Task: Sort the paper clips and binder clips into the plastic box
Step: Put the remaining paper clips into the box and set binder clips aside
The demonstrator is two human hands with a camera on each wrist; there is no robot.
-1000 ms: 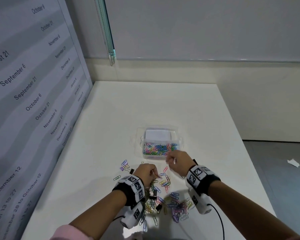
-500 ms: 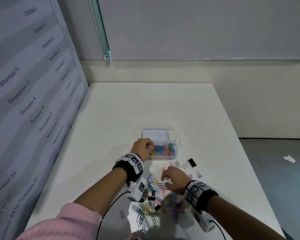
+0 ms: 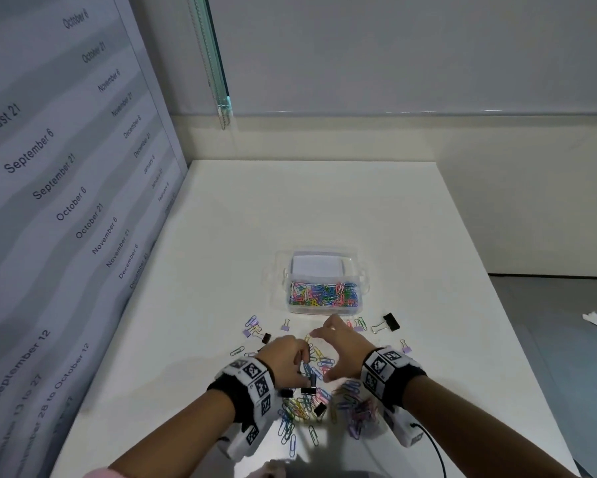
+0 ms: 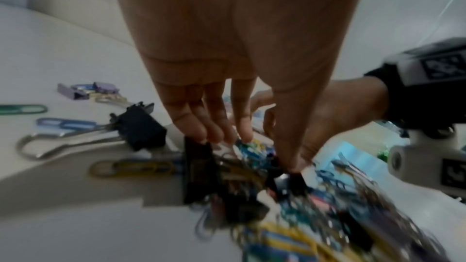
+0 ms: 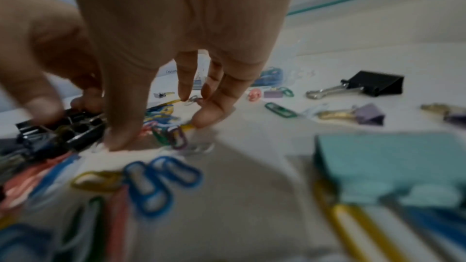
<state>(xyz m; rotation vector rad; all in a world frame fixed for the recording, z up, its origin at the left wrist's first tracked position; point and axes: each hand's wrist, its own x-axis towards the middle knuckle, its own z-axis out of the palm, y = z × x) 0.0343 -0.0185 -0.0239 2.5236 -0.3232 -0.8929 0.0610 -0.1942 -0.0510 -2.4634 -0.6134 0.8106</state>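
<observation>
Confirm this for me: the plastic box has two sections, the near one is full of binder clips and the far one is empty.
Not quite. The near section of the plastic box holds coloured paper clips, not binder clips; the head view shows it. The binder clips, such as the large black one, lie on the table. The far section does look empty.

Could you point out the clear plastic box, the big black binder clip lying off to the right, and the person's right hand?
plastic box (image 3: 324,310): head view, near wall.
big black binder clip (image 3: 391,322): head view, black body.
right hand (image 3: 346,350): head view, back of hand.
</observation>
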